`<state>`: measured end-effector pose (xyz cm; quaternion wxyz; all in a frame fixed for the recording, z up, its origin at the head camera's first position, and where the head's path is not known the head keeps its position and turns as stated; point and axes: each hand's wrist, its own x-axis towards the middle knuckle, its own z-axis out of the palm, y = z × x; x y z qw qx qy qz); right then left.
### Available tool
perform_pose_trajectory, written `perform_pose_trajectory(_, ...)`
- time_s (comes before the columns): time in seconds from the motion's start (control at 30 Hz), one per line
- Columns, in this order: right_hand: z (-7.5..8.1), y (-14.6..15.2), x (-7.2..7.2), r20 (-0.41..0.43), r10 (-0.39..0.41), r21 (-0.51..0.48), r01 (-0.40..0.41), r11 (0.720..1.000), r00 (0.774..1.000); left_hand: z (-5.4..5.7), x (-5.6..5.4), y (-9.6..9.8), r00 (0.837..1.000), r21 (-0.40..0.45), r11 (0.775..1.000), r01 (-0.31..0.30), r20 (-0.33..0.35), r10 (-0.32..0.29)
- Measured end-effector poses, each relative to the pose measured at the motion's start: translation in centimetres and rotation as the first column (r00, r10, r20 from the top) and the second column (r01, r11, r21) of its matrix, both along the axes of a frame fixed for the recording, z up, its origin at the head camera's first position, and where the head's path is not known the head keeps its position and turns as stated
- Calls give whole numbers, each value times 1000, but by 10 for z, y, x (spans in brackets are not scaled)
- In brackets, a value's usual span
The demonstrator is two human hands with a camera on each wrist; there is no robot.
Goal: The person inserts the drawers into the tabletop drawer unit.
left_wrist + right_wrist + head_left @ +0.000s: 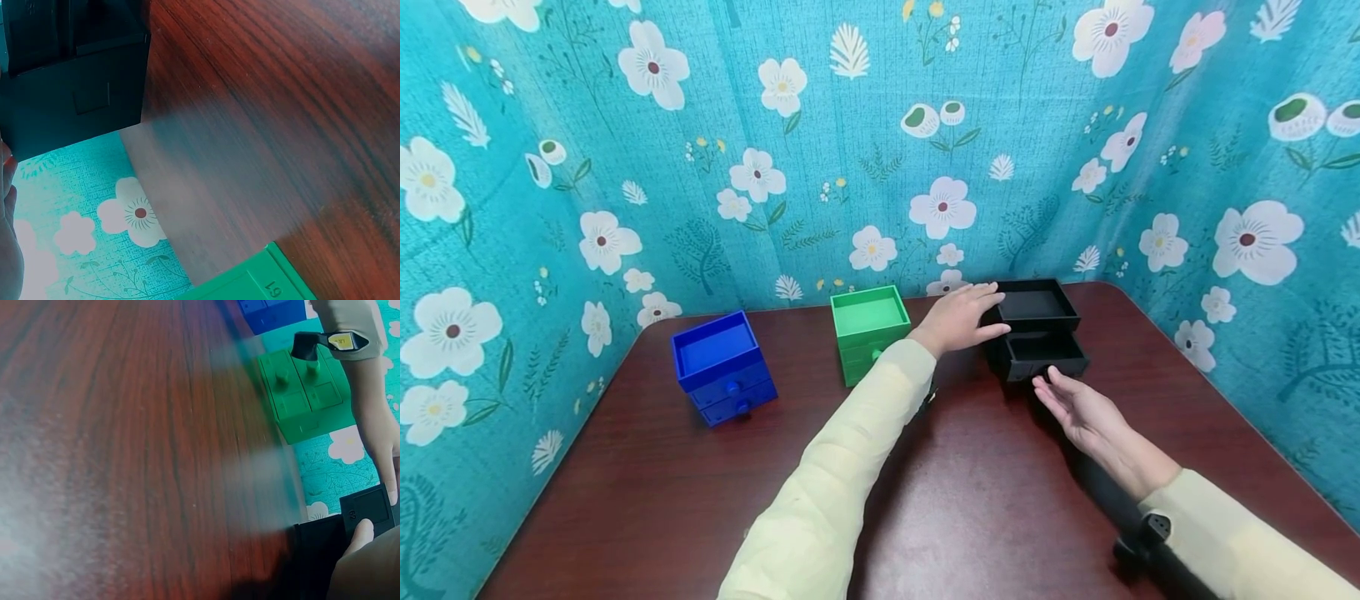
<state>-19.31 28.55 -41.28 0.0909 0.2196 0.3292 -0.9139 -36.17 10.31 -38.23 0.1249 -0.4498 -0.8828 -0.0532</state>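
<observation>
A black drawer box (1037, 329) stands at the back of the dark wooden surface (925, 500), right of centre, close to the flowered teal curtain (775, 150). Its lower drawer (1047, 353) is pulled forward and stands open, while the top compartment shows as an open tray above it. The left hand (961, 317) lies flat on the box's left upper edge, its fingers straight and spread, touching the rim without curling round it. The right hand (1078, 408) hovers just in front of the open drawer, palm turned up and inward, its fingers relaxed and holding nothing; its fingertips are near the drawer front, and whether they touch it cannot be told. In the right wrist view a fingertip (362, 532) lies against the black box's side. Just left of the left arm stands a green drawer box (869, 332), its drawers closed. Further left, well apart from both hands, stands a blue drawer box (722, 367), turned slightly askew, with two round knobs on its closed drawers. Both arms wear pale yellow sleeves (842, 467).
</observation>
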Motion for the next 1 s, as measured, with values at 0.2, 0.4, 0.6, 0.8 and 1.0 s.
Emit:
perform_pose_trajectory(0.2, -2, 0, -8, -33, 5, 47, -4, 999, 999, 1, 1, -1, 1000, 7, 1000, 7, 1, -7)
perform_pose_trajectory(0.4, -4, 0, -15, -70, -26, 89, 32, 996, 997, 0, 1, 0, 1000, 7, 1000, 3, 6, -3)
perform_pose_trajectory(0.6, -2, -2, -19, -82, -51, 134, 62, 989, 995, 0, 0, 0, 1000, -14, 1000, -7, 22, 7)
perform_pose_trajectory(0.8, -1, -6, -27, -91, -71, 177, 87, 980, 993, 1, 0, -1, 1000, -16, 1000, -18, 21, 18)
perform_pose_trajectory(1.0, -2, -7, -34, -117, -98, 207, 120, 971, 988, 3, 1, -2, 1000, -3, 1000, -10, 24, 10)
